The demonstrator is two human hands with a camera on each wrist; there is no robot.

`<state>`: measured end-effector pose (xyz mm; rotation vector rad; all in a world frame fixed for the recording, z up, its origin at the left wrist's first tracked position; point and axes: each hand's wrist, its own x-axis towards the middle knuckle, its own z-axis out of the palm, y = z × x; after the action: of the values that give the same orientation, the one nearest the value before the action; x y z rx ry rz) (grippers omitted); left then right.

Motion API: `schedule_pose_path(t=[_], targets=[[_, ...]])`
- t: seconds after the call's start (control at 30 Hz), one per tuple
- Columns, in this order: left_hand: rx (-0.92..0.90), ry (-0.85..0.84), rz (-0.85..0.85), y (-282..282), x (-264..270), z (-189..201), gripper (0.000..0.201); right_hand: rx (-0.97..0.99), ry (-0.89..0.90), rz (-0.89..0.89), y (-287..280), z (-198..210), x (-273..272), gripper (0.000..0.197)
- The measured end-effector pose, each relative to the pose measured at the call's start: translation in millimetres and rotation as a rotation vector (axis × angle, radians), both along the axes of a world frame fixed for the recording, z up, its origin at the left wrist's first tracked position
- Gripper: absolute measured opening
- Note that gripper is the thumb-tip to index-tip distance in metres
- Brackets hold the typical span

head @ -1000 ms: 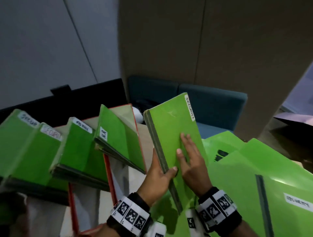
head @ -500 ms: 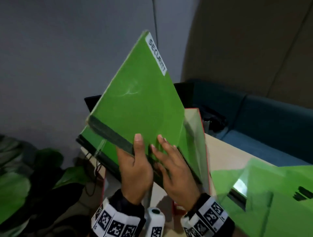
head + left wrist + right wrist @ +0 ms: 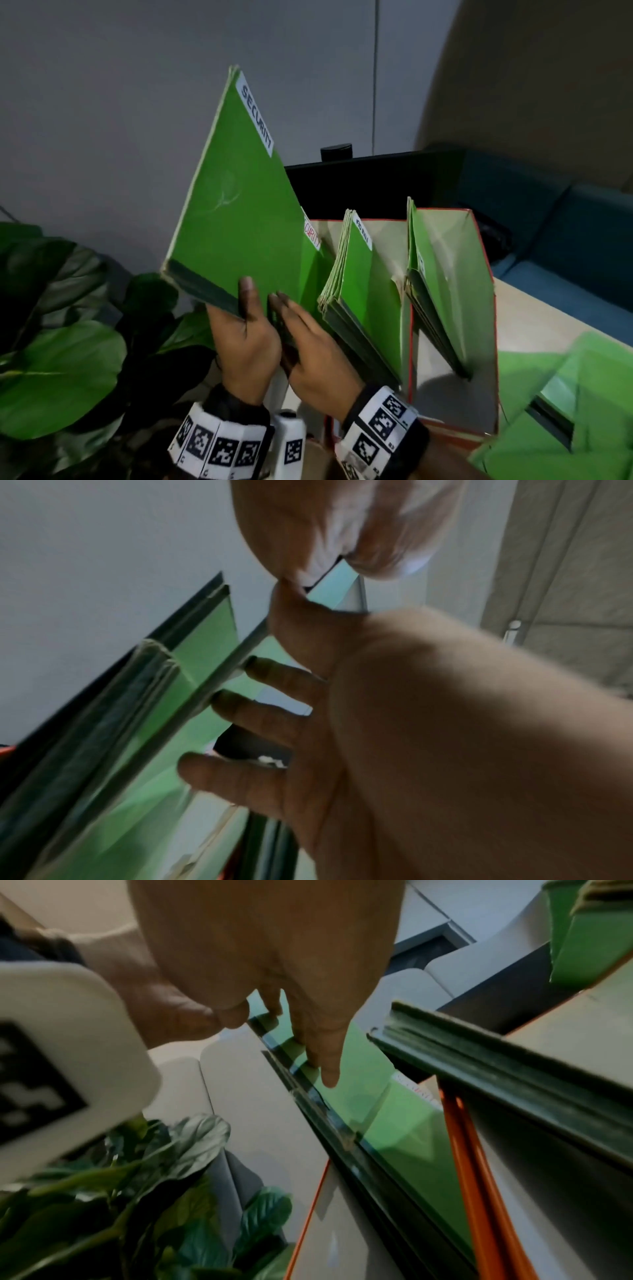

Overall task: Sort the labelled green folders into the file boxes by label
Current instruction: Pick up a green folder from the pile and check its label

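Fingers (image 3: 236, 777) of the left hand (image 3: 245, 349) grip the folder (image 3: 236, 219); right hand (image 3: 318, 356) lies flat on it. Only the head view shows its "SECURITY" label (image 3: 256, 118), frame centre.

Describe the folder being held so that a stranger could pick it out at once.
Start at the red-edged file boxes on the table, where green folders stand in bundles. Left of them, the left hand holds up a green folder. Unlike the rest, it is lifted clear, its white SECURITY label topmost.

two hands (image 3: 274, 342), roughly three folder stacks (image 3: 359, 291)
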<state>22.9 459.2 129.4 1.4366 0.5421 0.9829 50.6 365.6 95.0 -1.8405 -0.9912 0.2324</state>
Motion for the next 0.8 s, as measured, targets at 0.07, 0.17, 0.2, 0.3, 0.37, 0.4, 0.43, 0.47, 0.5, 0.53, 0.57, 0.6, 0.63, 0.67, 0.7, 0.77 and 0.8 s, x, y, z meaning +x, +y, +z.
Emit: schedule_pose_path(t=[0.07,0.17,0.2,0.3,0.37,0.4,0.43,0.47,0.5,0.53,0.57,0.6,0.63,0.67,0.7,0.77,0.8], targets=[[0.040,0.028,-0.046,5,1,-6,0.051,-0.082,0.030,-0.003,5,-9,1,0.100],[0.128,0.106,-0.038,7,6,-10,0.047,-0.195,-0.023,-0.045,18,-23,4,0.092],[0.160,0.124,-0.040,11,8,-15,0.046,-0.240,-0.032,-0.060,22,-27,5,0.085],[0.240,0.137,-0.058,20,12,-17,0.042,-0.402,-0.012,-0.110,26,-35,11,0.076],[0.275,0.112,-0.094,29,12,-15,0.055,-0.520,-0.012,-0.117,26,-43,16,0.084],[0.300,0.123,-0.092,33,11,-13,0.064,-0.570,-0.025,-0.109,27,-47,17,0.088],[0.345,0.154,-0.075,37,11,-13,0.076,-0.605,-0.042,-0.102,27,-51,17,0.090],[0.400,0.189,-0.066,41,10,-13,0.085,-0.632,-0.054,-0.102,28,-55,18,0.090],[0.451,0.227,-0.065,43,9,-14,0.091,-0.651,-0.068,-0.116,29,-57,18,0.089],[0.507,0.261,-0.073,44,9,-15,0.093,-0.669,-0.089,-0.139,29,-59,19,0.089],[0.570,0.299,-0.076,45,8,-18,0.092,-0.676,-0.112,-0.169,30,-60,19,0.088],[0.629,0.336,-0.070,46,7,-22,0.088,-0.674,-0.130,-0.196,31,-61,20,0.088],[0.669,0.374,-0.058,47,7,-25,0.084,-0.668,-0.140,-0.218,32,-60,20,0.086],[0.684,0.411,-0.046,47,8,-28,0.080,-0.661,-0.140,-0.232,33,-59,21,0.084],[0.684,0.445,-0.040,47,8,-30,0.078,-0.656,-0.135,-0.239,35,-59,21,0.081],[0.691,0.489,-0.034,47,10,-34,0.076,-0.658,-0.122,-0.237,37,-60,21,0.077],[0.702,0.504,-0.038,46,11,-36,0.076,-0.661,-0.117,-0.228,38,-61,22,0.076]])
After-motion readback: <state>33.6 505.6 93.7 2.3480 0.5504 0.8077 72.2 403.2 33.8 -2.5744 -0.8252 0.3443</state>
